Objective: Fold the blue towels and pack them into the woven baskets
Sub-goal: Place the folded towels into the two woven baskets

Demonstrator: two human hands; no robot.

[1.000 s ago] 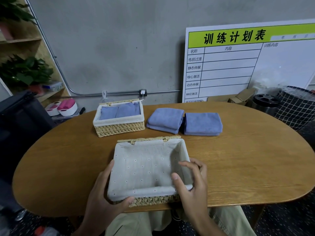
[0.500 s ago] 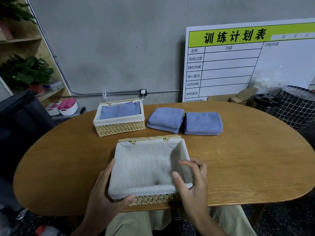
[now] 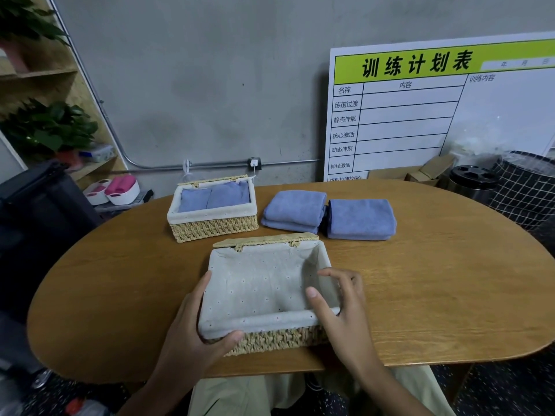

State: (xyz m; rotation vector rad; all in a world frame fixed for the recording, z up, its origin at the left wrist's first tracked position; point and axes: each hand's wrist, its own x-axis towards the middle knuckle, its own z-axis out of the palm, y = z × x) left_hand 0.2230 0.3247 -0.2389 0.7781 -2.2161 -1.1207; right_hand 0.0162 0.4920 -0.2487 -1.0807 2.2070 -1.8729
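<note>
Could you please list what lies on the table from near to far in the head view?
Left hand and right hand holding the empty lined basket → folded blue towels → far basket holding towels.

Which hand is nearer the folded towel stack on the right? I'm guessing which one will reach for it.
Right. The right hand grips the empty basket's right rim, below that towel stack; the left hand holds the basket's opposite corner, farther away.

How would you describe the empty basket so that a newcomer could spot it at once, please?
On the oval wooden table, look at the near edge, where the left hand and right hand grip a woven straw basket with pale dotted lining. Unlike the far woven basket, it holds no blue towels.
</note>
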